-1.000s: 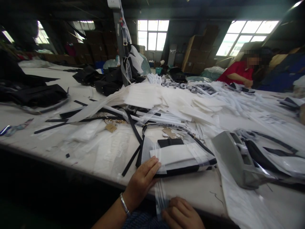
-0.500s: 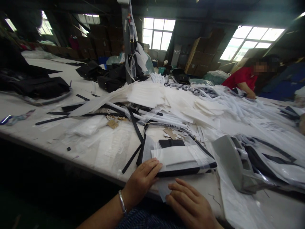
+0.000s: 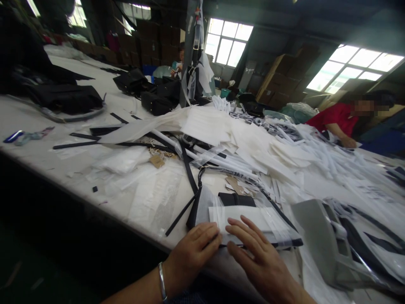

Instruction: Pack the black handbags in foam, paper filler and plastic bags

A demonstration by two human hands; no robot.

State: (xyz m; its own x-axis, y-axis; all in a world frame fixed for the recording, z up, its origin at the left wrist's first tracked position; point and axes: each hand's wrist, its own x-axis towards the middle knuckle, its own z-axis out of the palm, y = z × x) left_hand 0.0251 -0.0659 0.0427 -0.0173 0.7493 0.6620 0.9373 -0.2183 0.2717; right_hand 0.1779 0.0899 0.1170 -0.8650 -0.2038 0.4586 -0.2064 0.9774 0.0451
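Note:
A black handbag point(image 3: 194, 210) lies flat on the table before me, its strap stretching away behind it. White sheet material point(image 3: 249, 212) and clear plastic film cover much of its face, and a black band point(image 3: 237, 199) shows above the sheet. My left hand point(image 3: 198, 249) rests at the bag's near left edge, fingers together and slightly bent. Beside it my right hand point(image 3: 257, 255) is open, fingers spread over the near edge of the bag; whether its fingertips press on the sheet I cannot tell. Both hands partly hide that edge.
A grey tape dispenser point(image 3: 316, 236) stands to the right. Behind the bag are piled white foam sheets point(image 3: 205, 124), white tubes and black straps point(image 3: 188, 166). Black bags point(image 3: 161, 95) lie farther back near a post. A person in red point(image 3: 335, 120) works at the far right.
My right hand has moved up and forward from in front of the bag onto its near edge. My left hand stays at the edge. The whole view has shifted and tilted slightly.

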